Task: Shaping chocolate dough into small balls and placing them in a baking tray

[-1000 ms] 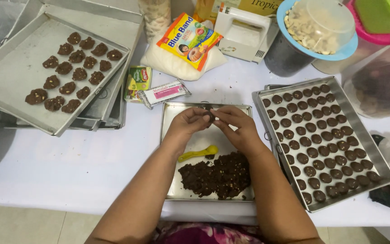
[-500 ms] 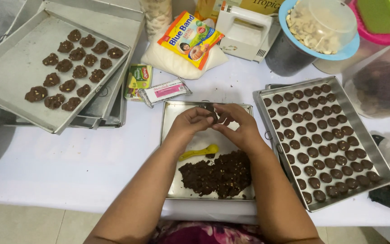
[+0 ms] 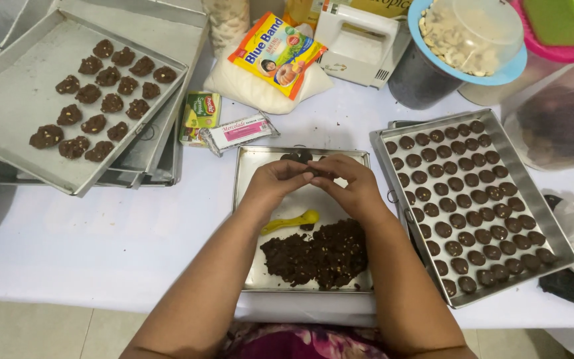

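Pinching dough bit (image 3: 315, 175) – both hands, L hand (image 3: 275, 183) & R hand (image 3: 348, 186), over tray's (image 3: 247, 199) far edge.

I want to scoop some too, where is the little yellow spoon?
The yellow spoon lies in the middle tray, just below both hands, beside the dark dough pile.

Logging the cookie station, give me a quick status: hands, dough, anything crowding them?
Left hand and right hand pinched together over the middle tray. Dough pile below, yellow spoon beside it. Nothing crowding them.
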